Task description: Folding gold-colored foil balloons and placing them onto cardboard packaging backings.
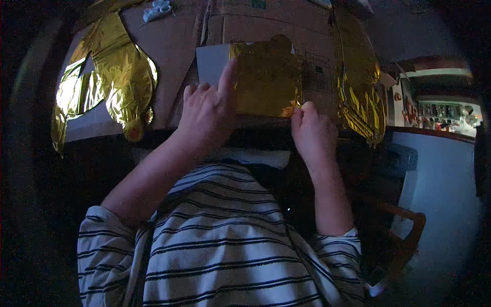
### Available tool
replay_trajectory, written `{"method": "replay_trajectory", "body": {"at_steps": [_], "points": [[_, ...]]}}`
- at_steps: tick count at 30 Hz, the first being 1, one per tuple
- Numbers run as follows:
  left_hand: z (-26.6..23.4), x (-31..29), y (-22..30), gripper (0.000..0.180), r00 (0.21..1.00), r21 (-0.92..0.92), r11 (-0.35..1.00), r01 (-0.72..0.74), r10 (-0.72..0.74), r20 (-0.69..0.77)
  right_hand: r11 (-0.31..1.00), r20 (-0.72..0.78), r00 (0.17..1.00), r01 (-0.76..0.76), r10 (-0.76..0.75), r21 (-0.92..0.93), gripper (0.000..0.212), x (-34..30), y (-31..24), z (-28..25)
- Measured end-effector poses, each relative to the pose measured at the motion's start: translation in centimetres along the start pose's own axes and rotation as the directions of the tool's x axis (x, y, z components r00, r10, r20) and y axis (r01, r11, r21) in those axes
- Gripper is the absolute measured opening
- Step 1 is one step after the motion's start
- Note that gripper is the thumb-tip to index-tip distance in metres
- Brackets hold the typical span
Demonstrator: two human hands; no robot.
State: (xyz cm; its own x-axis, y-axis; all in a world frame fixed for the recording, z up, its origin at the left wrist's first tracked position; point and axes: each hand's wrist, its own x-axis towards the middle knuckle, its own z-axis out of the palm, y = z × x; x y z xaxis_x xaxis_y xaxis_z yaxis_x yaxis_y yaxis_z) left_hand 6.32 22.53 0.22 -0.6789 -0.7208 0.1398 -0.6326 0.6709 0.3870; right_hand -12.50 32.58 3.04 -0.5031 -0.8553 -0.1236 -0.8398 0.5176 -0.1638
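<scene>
A piece of gold foil (268, 77) lies over a pale sheet (212, 62), whose bare part shows at the foil's left. My left hand (207, 110) is at the foil's left edge, its index finger stretched along that edge and other fingers curled; it grips nothing visible. At the near right corner, my right hand (314, 130) is closed in a pinch on the crumpled foil. A rounded bit of foil sticks up past the far edge. Whether the foil is stuck to the sheet, I cannot tell.
Brown cardboard (176, 51) covers the table under the work. Shiny cut foil (120, 66) lies at the left, and another foil length (358, 77) drapes over the near edge at the right. A small whitish object (157, 10) sits far left. A wooden chair (417, 225) stands right.
</scene>
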Motion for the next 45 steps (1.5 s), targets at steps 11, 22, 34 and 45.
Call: {"method": "replay_trajectory", "body": {"at_steps": [11, 22, 34, 45], "points": [[-0.4, -0.1, -0.1, 0.077, 0.992, -0.081, 0.988, 0.128, -0.128, 0.015, 1.0, -0.01, 1.0, -0.009, 0.009, -0.008, 0.022, -0.2, -0.2, -0.2], [-2.0, -0.4, -1.3, 0.082, 0.99, -0.487, 0.863, 0.137, -0.133, 0.042, 0.983, 0.004, 1.0, 0.012, -0.013, 0.183, 0.024, -0.2, 0.7, -0.2], [-2.8, 0.5, -1.0, 0.071, 0.945, -0.633, 0.706, 0.319, -0.189, 0.265, 0.985, -0.014, 1.0, 0.027, -0.025, 0.168, 0.024, -0.2, 0.7, 0.0], [-2.3, 0.3, -1.6, 0.072, 0.963, -0.678, 0.685, 0.266, -0.155, 0.22, 0.998, -0.02, 0.999, 0.036, -0.035, 0.054, 0.025, -0.2, 0.7, 0.2]]}}
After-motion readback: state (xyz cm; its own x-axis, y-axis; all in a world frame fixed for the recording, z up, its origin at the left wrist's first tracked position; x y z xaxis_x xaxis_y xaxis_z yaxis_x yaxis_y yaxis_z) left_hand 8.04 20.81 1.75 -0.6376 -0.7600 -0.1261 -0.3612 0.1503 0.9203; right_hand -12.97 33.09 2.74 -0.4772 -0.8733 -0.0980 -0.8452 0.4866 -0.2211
